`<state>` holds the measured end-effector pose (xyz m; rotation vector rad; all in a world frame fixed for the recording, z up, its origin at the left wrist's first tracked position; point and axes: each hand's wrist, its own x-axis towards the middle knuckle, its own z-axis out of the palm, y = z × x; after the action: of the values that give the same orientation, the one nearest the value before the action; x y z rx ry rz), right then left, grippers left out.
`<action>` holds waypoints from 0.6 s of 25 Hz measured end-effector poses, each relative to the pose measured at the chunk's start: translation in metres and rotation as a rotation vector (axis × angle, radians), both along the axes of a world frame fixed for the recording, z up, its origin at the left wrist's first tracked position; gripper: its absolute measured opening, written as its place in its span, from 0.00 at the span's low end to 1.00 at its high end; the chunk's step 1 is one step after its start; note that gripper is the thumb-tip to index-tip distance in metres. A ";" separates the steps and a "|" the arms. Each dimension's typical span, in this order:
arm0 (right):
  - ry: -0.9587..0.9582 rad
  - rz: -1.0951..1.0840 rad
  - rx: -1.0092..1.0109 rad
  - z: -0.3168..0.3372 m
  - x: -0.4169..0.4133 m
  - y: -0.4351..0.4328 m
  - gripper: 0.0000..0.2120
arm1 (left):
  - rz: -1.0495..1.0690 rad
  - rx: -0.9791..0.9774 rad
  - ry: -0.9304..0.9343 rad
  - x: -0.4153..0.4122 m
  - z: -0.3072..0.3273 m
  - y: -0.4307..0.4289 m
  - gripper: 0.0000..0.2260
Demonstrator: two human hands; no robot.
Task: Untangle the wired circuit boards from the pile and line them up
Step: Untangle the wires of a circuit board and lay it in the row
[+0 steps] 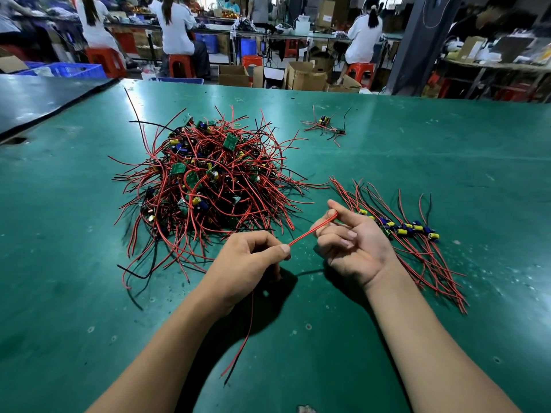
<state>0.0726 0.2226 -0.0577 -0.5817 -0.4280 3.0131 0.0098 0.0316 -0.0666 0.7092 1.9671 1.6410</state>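
Red wire (310,232) is taut between the hands, near the pile (205,186); its long axis rises lower-left to upper-right. Left hand (247,257) pinches one end, right hand (354,245) pinches the other. Its board is hidden; lined-up row (408,229) is partly covered by the right hand.

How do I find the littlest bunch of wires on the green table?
Start at the big red pile in the middle of the green table, then look behind it to the right, toward the far edge. The small clump lies there alone. Unlike the neat row beside the right hand, it is a messy knot with only a couple of boards.
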 end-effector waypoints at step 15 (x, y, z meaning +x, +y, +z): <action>-0.174 -0.218 0.429 -0.004 -0.008 -0.005 0.14 | -0.066 0.137 -0.462 -0.011 0.008 -0.002 0.13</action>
<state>0.0651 0.2175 -0.0619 -0.7898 -0.9213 2.5599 -0.0013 0.0293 -0.0589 0.3894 1.5025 1.7263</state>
